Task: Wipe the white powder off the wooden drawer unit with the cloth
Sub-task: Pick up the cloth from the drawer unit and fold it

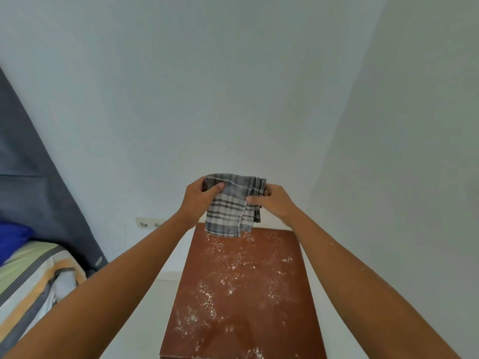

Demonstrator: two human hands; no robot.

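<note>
A grey checked cloth [232, 203], folded into a thick pad, hangs in the air above the far end of a reddish-brown wooden drawer unit [285, 294], its lower edge just clear of the top and not touching it. The left hand [198, 200] pinches the cloth's upper left corner, thumb lying across the front of the fabric; the right hand [272, 200] pinches the upper right edge, where the folded layers bunch together. Both grips are closed on the cloth, likely to keep the folds tidy so a flat face can be pressed down. White powder [228, 275] is scattered in patches and specks over most of the wooden top, thicker toward the middle and the near left side, so the wiping seems not yet begun. Both bare forearms reach forward from the bottom corners. Behind the unit stands a plain pale wall with a double socket [149, 224] low down on the left. Further left hangs a dark grey curtain [33, 182], and below it lies a bed [33, 275] with striped bedding and a blue pillow [13, 238].
</note>
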